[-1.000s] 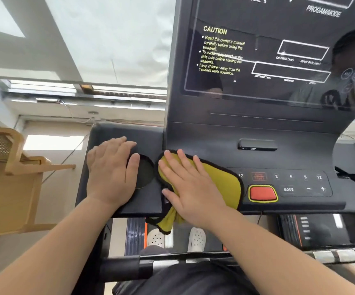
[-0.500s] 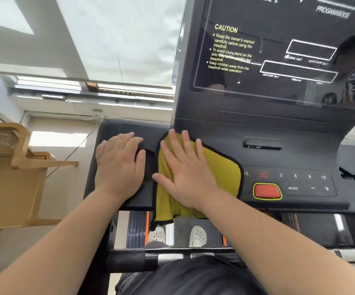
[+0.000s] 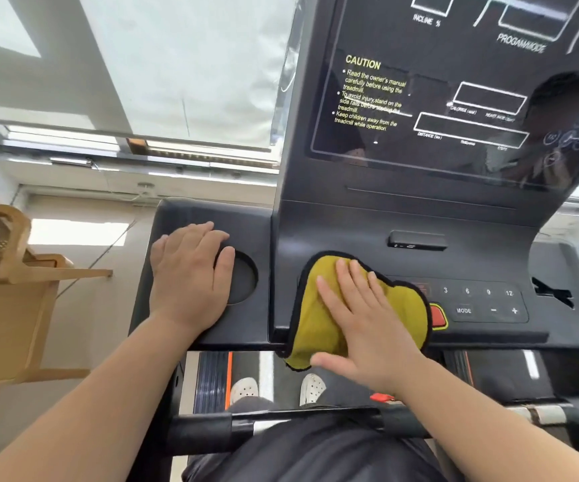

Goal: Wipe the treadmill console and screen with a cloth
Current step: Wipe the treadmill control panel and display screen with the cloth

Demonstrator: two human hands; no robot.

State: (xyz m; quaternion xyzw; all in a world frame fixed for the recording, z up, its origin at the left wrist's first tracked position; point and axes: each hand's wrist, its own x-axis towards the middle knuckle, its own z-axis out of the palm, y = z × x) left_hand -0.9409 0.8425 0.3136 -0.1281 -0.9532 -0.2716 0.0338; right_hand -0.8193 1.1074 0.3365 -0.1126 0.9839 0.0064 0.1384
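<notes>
A round cup holder [image 3: 242, 280] is sunk into the black console [image 3: 333, 231] at centre left of the frame; nothing can be seen in it, and its left edge is covered by the left hand [image 3: 190, 276]. That hand is laid flat, palm down, fingers together, gripping nothing. The right hand [image 3: 368, 325] is spread flat, fingers slightly apart, and is pressed on a yellow cloth [image 3: 319, 307] with a black border. The cloth is spread over the lower middle of the console, just left of the buttons, and its lower edge hangs past the front lip. A red button [image 3: 438, 316] is half hidden under the cloth's right edge.

The console is matte black, with a small slot [image 3: 416, 241] above the cloth. The dark glossy screen [image 3: 454, 99] rises in the upper right of the frame, with a blurred reflection on it. Below the console the treadmill belt [image 3: 281, 373], two white shoes [image 3: 244, 389] and a black handlebar [image 3: 281, 426] are seen. A wooden chair [image 3: 10, 290] stands at the left edge, and a pale blind over a window [image 3: 176, 71] fills the upper left.

On the screen "CAUTION" is printed in yellow, with lines about reading the owner's manual, standing on the side rails and keeping children away. "INCLINE %" can also be read, and a label that looks like "PROGRAM/MODE". The buttons are marked 3, 6, 9, 12, "MODE", "−" and "+".
</notes>
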